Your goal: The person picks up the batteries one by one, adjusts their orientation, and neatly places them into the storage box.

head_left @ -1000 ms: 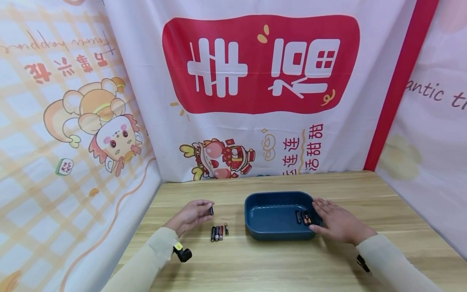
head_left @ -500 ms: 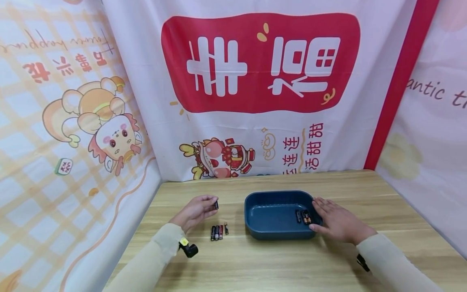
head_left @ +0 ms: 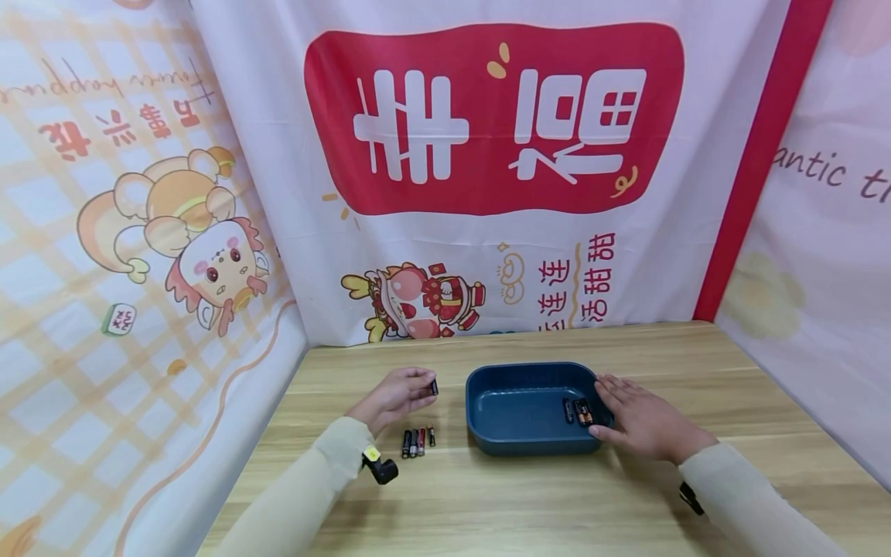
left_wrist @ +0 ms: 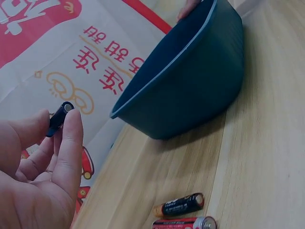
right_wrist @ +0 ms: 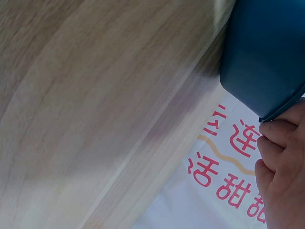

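My left hand [head_left: 398,396] pinches a dark battery [left_wrist: 61,117] between thumb and fingertips, raised above the table just left of the blue basin [head_left: 529,446]. In the left wrist view one round metal end of the battery faces the camera. My right hand [head_left: 647,418] lies against the basin's right end, its fingers extended along the rim and the thumb apart from them. A few dark batteries [head_left: 583,412] lie inside the basin, near that hand. Below my left hand several more batteries [head_left: 414,442] lie side by side on the table, one with a red casing [left_wrist: 183,223].
The wooden table [head_left: 529,503] carries the basin right of its middle. A printed cloth [head_left: 487,116] hangs along the back edge, with more cloth on the left [head_left: 139,232] and right [head_left: 814,232] sides.
My left hand has moved right and slightly away from me with the battery, coming closer to the basin. My right hand, the basin and the batteries lying on the table stay in place.
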### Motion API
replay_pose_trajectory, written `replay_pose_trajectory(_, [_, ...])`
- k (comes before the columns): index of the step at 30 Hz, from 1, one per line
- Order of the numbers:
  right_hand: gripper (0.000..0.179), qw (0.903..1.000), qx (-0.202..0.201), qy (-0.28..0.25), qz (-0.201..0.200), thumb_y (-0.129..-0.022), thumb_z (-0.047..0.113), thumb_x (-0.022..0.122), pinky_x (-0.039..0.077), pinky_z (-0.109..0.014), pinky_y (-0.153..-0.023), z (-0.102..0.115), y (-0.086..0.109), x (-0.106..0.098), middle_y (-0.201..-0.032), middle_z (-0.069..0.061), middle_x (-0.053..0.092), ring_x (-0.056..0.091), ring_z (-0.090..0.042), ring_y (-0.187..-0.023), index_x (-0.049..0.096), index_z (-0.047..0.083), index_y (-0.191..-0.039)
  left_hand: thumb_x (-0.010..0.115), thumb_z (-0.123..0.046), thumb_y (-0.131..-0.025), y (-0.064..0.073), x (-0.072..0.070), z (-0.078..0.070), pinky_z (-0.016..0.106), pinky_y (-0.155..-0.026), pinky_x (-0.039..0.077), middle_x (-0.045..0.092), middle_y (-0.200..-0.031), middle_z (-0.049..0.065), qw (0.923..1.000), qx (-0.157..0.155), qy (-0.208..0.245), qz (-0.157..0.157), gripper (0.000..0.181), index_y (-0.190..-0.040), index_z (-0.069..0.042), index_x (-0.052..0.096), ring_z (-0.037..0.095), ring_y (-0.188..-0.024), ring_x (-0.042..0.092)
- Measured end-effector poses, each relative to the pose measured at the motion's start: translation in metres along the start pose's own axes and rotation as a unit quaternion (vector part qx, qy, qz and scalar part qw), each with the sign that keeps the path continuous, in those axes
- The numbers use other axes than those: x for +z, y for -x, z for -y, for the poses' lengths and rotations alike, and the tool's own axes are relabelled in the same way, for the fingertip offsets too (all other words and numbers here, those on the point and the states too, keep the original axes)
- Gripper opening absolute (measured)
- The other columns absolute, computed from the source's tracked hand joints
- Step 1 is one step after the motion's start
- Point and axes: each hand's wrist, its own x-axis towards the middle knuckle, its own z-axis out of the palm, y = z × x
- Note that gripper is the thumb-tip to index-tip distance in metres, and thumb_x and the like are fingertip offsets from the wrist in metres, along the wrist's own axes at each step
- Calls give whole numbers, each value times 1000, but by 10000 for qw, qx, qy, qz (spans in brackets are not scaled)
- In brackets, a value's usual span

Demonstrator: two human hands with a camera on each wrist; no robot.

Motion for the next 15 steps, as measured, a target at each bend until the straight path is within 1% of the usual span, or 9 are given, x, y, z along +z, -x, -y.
replay_pose_trajectory(6, [90, 10000, 26, 9, 51, -94, 70, 35, 23, -52, -115, 0, 0, 0, -152, -20, 34, 27, -37, -141, 40, -5, -144, 62, -12, -96, -6, 12, 0, 36, -88, 55, 56, -115, 21, 9999, -115, -16, 51, 29, -120, 4, 55, 22, -88, 63])
replay_pose_trajectory(11, [91, 10000, 35, 4, 85, -94, 70, 35, 23, -52, -115, 0, -1, -1, -152, -20, 34, 27, -37, -141, 40, -5, -144, 63, -12, -96, -11, 20, -2, 36, -87, 56, 56, -111, 19, 9999, -54, -54, 130, 29, -119, 3, 56, 23, -89, 64])
replay_pose_trajectory(15, [90, 9999, 36, -21, 107, -94, 69, 37, 23, -53, -115, 1, -1, -2, -152, -21, 33, 27, -38, -141, 40, -6, -144, 63, -11, -96, -12, 28, -4, 37, -88, 55, 55, -113, 20, 9995, -37, -133, 282, 27, -118, 4, 57, 24, -90, 63])
